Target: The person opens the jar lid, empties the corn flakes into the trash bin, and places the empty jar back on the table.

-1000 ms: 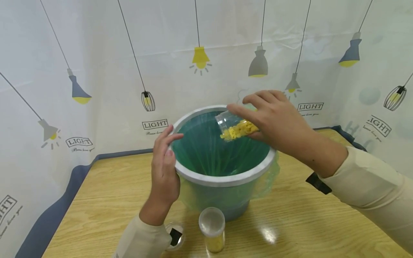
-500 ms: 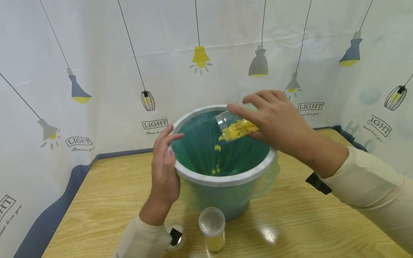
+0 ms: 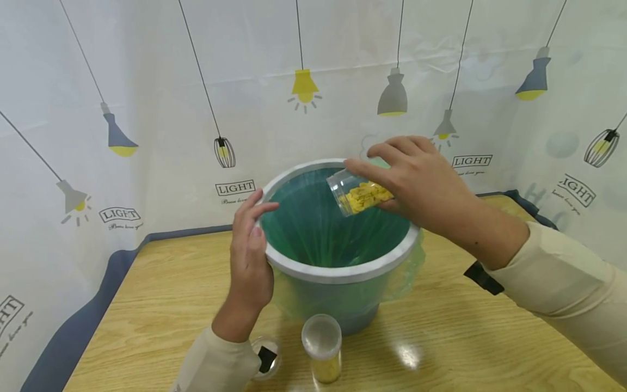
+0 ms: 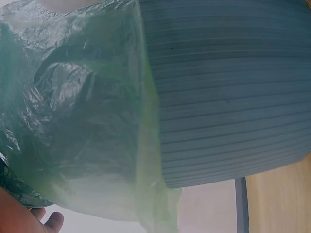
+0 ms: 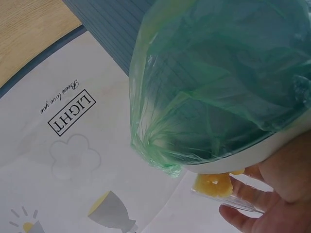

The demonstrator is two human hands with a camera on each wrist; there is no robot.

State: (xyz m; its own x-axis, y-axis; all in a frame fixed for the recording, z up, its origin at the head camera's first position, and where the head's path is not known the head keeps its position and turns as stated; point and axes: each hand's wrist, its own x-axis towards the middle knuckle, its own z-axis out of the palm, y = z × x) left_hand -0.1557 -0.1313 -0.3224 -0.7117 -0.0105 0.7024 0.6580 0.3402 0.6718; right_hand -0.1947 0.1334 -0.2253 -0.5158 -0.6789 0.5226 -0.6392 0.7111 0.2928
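In the head view my right hand (image 3: 416,182) grips a clear plastic jar (image 3: 338,188) tilted mouth-down over the bin. Small yellow pieces (image 3: 364,197) lie along its lower side; their exact kind cannot be made out. The jar's base is hidden in the palm. My left hand (image 3: 249,256) rests against the left side of the bin's white rim (image 3: 338,276), its fingers extended and only slightly bent. A translucent green bag (image 4: 92,126) lines the blue-grey ribbed bin (image 4: 228,102) and hangs over its outside.
A capped clear jar (image 3: 323,351) with yellow contents stands on the wooden table (image 3: 161,294) in front of the bin. Beside it, a clear round lid or dish (image 3: 262,370) is partly hidden by the left sleeve. A lamp-printed sheet (image 3: 171,81) encloses the back and sides.
Half a second ago several yellow pieces were dropping from the jar into the bin; now none are in the air. The jar holds somewhat fewer. Both hands stay in place.
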